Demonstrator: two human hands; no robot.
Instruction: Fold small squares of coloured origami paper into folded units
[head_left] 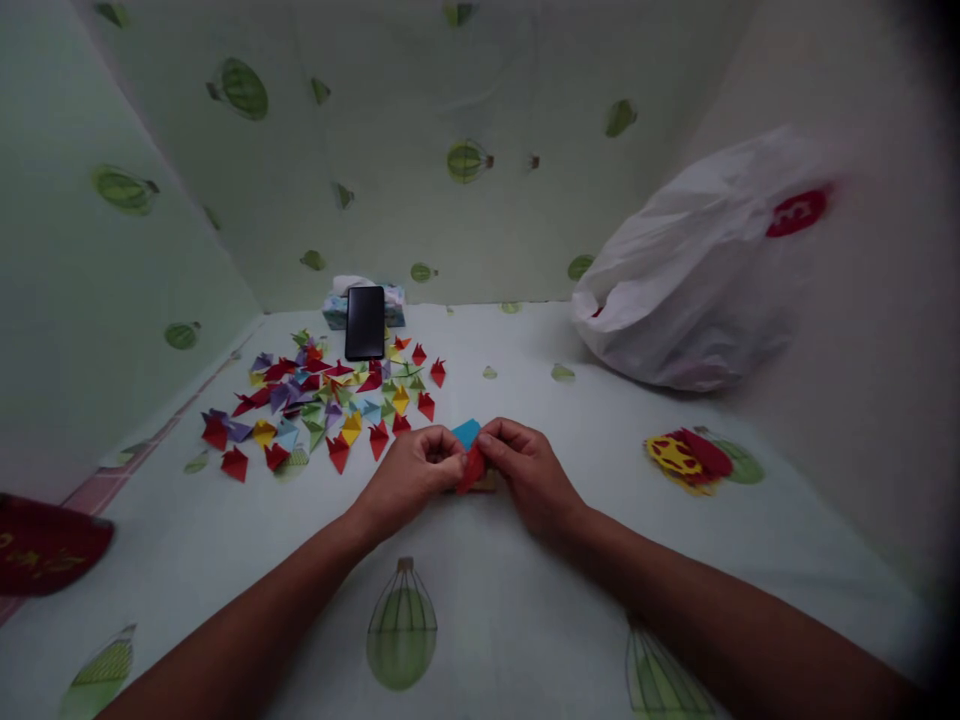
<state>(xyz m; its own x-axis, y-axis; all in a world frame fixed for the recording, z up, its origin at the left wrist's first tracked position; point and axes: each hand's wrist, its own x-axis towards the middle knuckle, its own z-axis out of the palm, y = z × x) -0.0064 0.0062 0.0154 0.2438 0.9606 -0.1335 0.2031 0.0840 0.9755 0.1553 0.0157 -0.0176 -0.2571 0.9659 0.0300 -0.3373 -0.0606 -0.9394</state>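
Observation:
My left hand and my right hand meet at the middle of the table, fingers pinched together on a small red paper piece. A blue paper piece shows just behind my fingertips, and something tan lies under the hands. To the far left spreads a pile of several folded paper pieces in red, yellow, green, purple and blue.
A black phone leans on a tissue box at the back. A white plastic bag sits at the back right. Red and yellow paper cutouts lie to the right. A dark red object is at the left edge.

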